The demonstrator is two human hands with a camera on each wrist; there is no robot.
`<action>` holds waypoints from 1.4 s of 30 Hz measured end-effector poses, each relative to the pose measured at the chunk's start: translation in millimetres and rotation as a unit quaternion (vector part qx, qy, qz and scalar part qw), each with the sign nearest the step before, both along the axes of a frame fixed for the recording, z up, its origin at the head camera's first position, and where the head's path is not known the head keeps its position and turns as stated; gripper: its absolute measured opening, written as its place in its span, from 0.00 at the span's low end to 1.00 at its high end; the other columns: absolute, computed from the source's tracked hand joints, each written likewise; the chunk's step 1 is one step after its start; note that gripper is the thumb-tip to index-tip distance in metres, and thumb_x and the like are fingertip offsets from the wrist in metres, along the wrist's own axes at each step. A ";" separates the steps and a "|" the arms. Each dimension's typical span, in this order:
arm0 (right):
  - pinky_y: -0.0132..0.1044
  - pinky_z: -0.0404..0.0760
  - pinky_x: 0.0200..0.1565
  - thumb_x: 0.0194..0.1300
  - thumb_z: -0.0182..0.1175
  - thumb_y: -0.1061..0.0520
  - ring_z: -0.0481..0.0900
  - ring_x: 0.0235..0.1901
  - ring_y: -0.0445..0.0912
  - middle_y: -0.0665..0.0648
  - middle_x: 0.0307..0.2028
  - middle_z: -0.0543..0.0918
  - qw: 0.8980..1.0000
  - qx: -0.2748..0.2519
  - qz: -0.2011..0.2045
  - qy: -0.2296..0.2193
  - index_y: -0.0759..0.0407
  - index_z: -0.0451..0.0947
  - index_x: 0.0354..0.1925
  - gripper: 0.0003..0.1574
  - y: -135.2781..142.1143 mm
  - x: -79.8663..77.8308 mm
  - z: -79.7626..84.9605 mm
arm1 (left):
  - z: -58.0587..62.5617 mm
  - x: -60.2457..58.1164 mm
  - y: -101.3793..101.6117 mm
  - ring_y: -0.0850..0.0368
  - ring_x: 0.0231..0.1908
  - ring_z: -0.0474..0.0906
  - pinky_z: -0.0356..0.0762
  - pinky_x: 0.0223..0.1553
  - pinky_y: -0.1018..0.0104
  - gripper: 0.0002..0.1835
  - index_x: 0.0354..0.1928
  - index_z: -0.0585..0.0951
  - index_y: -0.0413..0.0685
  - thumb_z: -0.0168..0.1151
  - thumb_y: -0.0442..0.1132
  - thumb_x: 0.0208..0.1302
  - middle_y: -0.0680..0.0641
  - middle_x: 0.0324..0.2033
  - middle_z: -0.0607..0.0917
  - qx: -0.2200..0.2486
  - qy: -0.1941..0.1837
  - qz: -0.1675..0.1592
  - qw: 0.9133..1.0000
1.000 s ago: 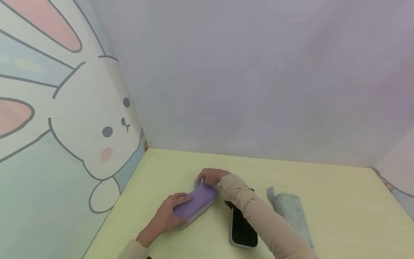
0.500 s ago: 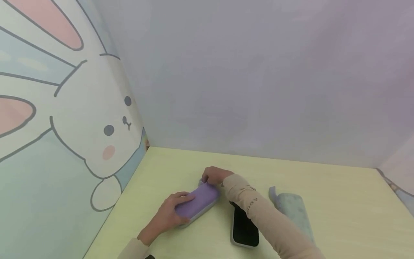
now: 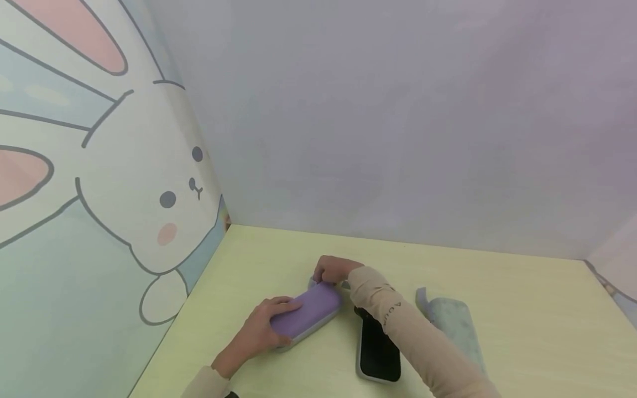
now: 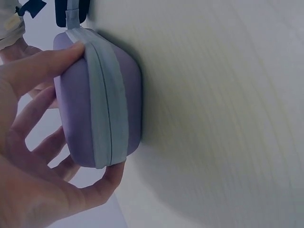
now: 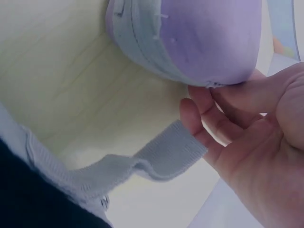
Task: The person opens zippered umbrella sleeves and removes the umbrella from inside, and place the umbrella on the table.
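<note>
A purple zip case (image 3: 308, 310) with a grey zipper band lies aslant on the table. My left hand (image 3: 259, 327) grips its near end, fingers over the top and thumb at the near side. In the left wrist view the fingertips reach the zipper band (image 4: 107, 104). At the case's far end my right hand (image 3: 335, 269) has its thumb and fingers pinched together right at the zipper. In the right wrist view those fingers (image 5: 202, 99) curl under the band's edge; whatever small part they pinch is hidden. A short grey tab (image 3: 312, 283) sticks out beside them.
A pale green case (image 3: 455, 326) with a lavender tab lies to the right, partly behind the right sleeve (image 3: 413, 337). A black-faced, phone-like device (image 3: 379, 349) shows beside that forearm. A loose grey strap end (image 5: 171, 149) hangs near the right hand. Walls border the table.
The purple case and both hands have shifted slightly to the right, the right hand a bit more than the left. The holds look the same, and the view has moved a little.
</note>
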State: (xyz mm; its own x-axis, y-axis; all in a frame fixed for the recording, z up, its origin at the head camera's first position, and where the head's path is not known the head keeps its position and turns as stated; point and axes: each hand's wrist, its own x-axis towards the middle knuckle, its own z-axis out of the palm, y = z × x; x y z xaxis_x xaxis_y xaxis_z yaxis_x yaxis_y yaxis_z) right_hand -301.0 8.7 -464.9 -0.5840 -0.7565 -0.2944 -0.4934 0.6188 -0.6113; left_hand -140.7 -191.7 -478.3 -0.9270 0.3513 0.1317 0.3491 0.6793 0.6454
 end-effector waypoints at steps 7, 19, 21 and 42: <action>0.30 0.73 0.22 0.43 0.47 0.76 0.72 0.20 0.39 0.47 0.23 0.79 0.999 -0.003 -0.012 0.043 0.55 0.82 0.23 0.23 2.0 1.3 6.8 | 2.0 1.2 2.6 0.53 0.50 0.65 0.64 0.40 0.56 0.40 0.54 0.74 0.62 0.73 0.39 0.29 0.52 0.54 0.71 0.002 -0.004 0.007 1.000; 0.28 0.74 0.34 0.41 0.51 0.78 0.78 0.35 0.41 0.49 0.30 0.82 0.993 -0.032 -0.019 0.110 0.54 0.84 0.25 0.24 3.6 4.6 3.4 | 1.6 -0.4 -0.6 0.51 0.51 0.66 0.68 0.43 0.54 0.39 0.54 0.73 0.63 0.74 0.39 0.31 0.50 0.53 0.71 -0.006 -0.005 0.003 1.000; 0.27 0.74 0.32 0.41 0.51 0.79 0.78 0.33 0.40 0.48 0.28 0.82 0.992 -0.029 -0.020 0.117 0.53 0.84 0.25 0.25 6.5 3.3 0.8 | 0.6 -0.8 -1.2 0.52 0.50 0.67 0.68 0.43 0.54 0.39 0.54 0.73 0.64 0.74 0.39 0.31 0.51 0.53 0.72 -0.011 -0.008 0.004 1.000; 0.27 0.74 0.30 0.41 0.57 0.74 0.78 0.28 0.39 0.46 0.23 0.82 0.987 -0.016 -0.025 0.158 0.53 0.84 0.23 0.18 29.9 8.8 5.5 | -0.4 -1.1 1.0 0.55 0.45 0.68 0.69 0.40 0.56 0.38 0.52 0.75 0.62 0.74 0.41 0.28 0.52 0.49 0.73 -0.021 0.011 0.021 0.999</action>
